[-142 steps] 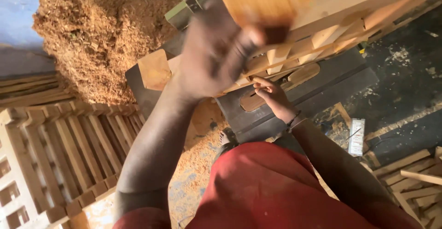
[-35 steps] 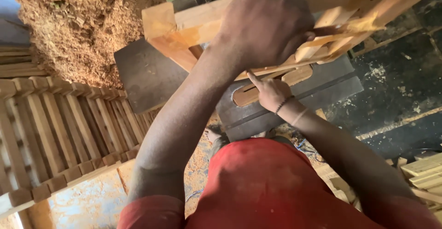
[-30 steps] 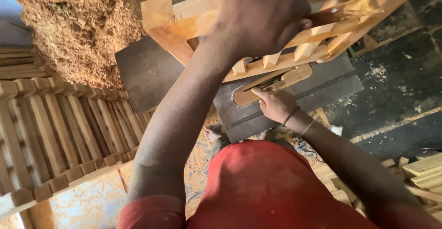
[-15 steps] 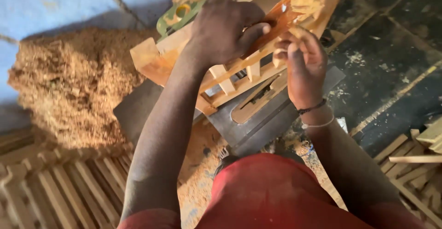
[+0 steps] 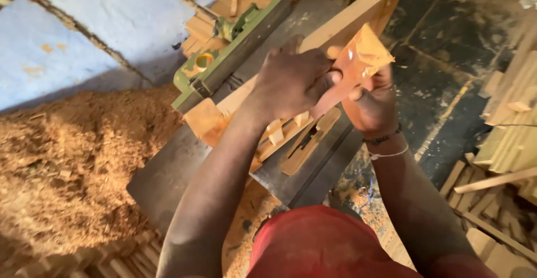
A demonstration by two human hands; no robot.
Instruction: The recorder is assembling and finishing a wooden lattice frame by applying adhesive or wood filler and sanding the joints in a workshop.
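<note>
Both hands grip a slatted wooden frame (image 5: 335,26) held above the grey machine table (image 5: 168,172). The left hand (image 5: 291,79) clasps its rail from above; the right hand (image 5: 372,102) grasps the frame's end. A sawdust heap (image 5: 67,160) lies to the left.

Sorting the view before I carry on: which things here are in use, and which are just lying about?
In use:
left hand
right hand
slatted wooden frame
grey machine table

Lying about:
sawdust heap
loose wood strips
green fence
</note>
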